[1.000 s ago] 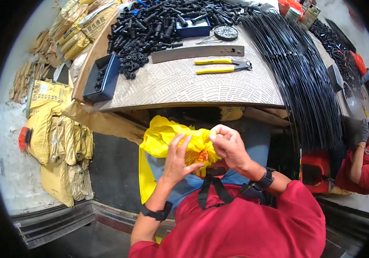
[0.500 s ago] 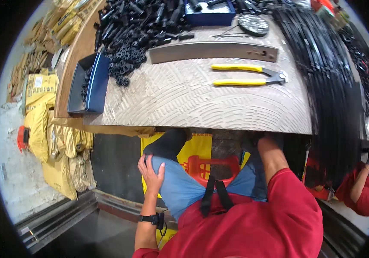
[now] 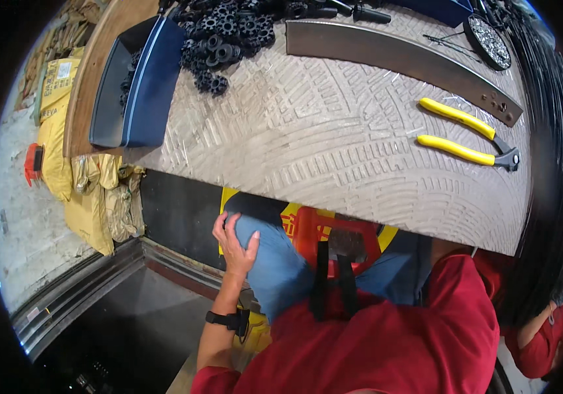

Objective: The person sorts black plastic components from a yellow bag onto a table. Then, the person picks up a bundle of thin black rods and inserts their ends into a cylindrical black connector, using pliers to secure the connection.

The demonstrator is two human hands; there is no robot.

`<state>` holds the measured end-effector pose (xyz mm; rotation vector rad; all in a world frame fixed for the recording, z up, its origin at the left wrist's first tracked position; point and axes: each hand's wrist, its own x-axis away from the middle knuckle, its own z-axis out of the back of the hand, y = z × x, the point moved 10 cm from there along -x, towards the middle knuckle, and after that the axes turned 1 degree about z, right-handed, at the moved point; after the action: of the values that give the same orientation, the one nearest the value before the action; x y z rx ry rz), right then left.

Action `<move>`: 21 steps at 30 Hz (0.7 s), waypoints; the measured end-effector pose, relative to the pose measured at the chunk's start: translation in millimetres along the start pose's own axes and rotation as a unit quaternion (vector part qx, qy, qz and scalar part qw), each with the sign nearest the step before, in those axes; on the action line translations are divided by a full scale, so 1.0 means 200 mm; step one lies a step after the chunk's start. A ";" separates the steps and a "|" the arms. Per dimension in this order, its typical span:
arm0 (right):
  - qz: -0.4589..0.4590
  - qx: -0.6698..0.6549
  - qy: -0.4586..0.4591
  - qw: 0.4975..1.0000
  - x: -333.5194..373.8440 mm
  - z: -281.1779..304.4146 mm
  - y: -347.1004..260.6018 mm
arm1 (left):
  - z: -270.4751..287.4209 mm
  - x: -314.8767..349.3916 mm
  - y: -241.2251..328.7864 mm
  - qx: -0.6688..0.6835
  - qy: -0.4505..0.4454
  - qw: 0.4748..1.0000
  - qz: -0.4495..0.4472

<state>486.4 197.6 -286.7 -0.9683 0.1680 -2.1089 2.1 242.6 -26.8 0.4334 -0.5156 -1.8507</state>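
My left hand rests on my left knee in blue trousers, fingers spread and holding nothing. My right forearm runs under the near right edge of the table, which hides the hand. On the tabletop, to the right, lie end-cutting pliers with yellow handles, untouched. Behind them a long flat metal bar stretches across the table. A pile of black ridged plastic parts spreads at the back left, beside a blue bin holding more of them.
A round dish of small silver pieces and a blue box are at the back right. Long black strips hang over the right side. A red stool shows between my legs. Yellow sacks lie left; a co-worker's red sleeve shows lower right.
The view has turned and shifted, so the table appears tilted and nearer. My right forearm has gone further under the table edge. My left hand stays on the knee.
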 end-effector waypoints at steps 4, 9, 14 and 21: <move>0.047 -0.160 -0.116 0.979 0.22 -0.06 -0.22 | 0.01 0.01 0.03 0.005 0.007 1.000 -0.014; 0.092 -0.314 -0.225 0.918 0.77 -0.16 -0.53 | 0.03 0.05 0.06 0.004 0.033 0.998 -0.044; 0.198 -0.230 -0.228 0.925 1.42 -0.13 -0.68 | 0.03 0.12 0.17 -0.022 0.088 0.989 -0.114; 0.313 -0.078 -0.054 0.945 1.83 0.06 -0.71 | 0.04 0.33 0.33 -0.040 0.136 0.976 -0.163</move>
<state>263.0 36.4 -6.1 -0.9614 0.5220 -1.4702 29.1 161.9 13.5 0.7397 -0.1901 -2.0733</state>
